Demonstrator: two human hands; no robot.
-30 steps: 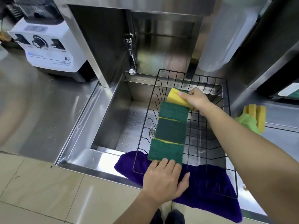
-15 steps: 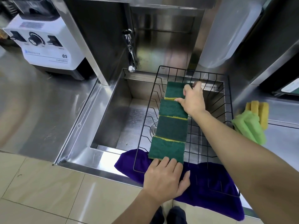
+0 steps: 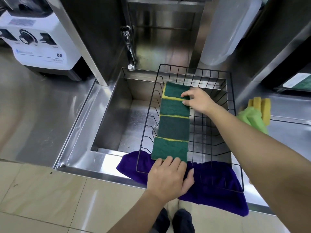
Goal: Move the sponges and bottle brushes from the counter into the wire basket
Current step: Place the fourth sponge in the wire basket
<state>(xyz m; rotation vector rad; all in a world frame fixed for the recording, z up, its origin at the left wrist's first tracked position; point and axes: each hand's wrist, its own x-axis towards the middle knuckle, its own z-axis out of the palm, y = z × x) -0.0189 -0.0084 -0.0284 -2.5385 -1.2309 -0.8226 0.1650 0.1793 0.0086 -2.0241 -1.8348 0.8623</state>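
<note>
Four sponges lie in a row in the wire basket, a hand at each end.

The left hand lies flat and open, fingertips on the nearest sponge over a purple cloth. Two more sponges follow, edge to edge. The right hand, fingers loosely spread, presses the farthest sponge. The basket straddles the sink; yellow sponges and a green cloth remain on the counter to the right.

sponges are dark green on top with yellow underneath, wire basket is black, cloth under it deep purple, blender base white.
</note>
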